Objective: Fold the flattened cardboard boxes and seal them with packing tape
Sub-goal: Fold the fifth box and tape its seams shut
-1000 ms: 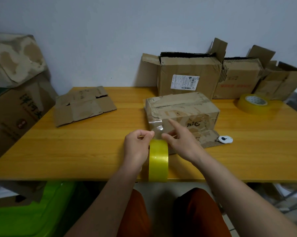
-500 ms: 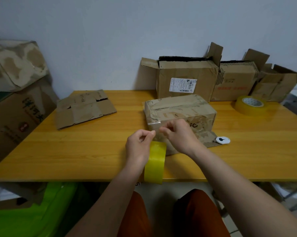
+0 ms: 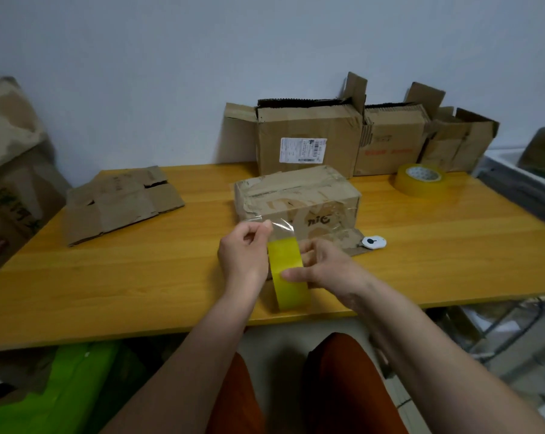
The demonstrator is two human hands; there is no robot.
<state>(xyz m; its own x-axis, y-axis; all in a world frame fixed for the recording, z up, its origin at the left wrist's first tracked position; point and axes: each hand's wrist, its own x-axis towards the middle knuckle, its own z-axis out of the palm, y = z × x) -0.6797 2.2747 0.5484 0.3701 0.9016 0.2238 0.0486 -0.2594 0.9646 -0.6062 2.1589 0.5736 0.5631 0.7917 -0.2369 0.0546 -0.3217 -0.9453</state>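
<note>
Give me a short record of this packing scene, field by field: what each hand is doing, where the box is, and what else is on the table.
left hand: left hand pinches the peeled clear tape end
right hand: right hand holds the yellow tape roll upright above the table's near edge
box: folded box sits mid-table, just beyond the hands, already patched with tape
flat cardboard: one flattened box lies at the table's left
spare roll: second tape roll lies flat at far right
small item: white cutter right of the box
table: wooden table
</note>
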